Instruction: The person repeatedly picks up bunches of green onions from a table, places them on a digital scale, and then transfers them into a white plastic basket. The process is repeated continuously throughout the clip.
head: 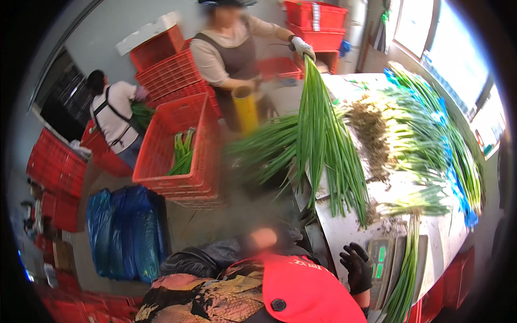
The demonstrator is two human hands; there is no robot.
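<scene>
My right hand (357, 266), in a black glove, is beside a digital scale (377, 262) with lit green digits. Its fingers are apart and nothing is in it. A bunch of green onions (410, 258) lies across the scale's pan, leaves towards me. My left hand (288, 234), also in a dark glove, is in front of my red apron (303, 286), near the table edge; it is blurred, so its grip is unclear. Across the corner, a co-worker's gloved hand (303, 48) holds up a bunch of green onions (319, 133) with the leaves hanging down.
Rows of rooted green onions (416, 137) cover the far side of the white table (343, 238), with loose soil. Red crates (169, 149) stand left of a yellow cylinder (245, 109). Blue plastic-wrapped bundles (125, 234) rest on the floor; another person (117, 109) works behind.
</scene>
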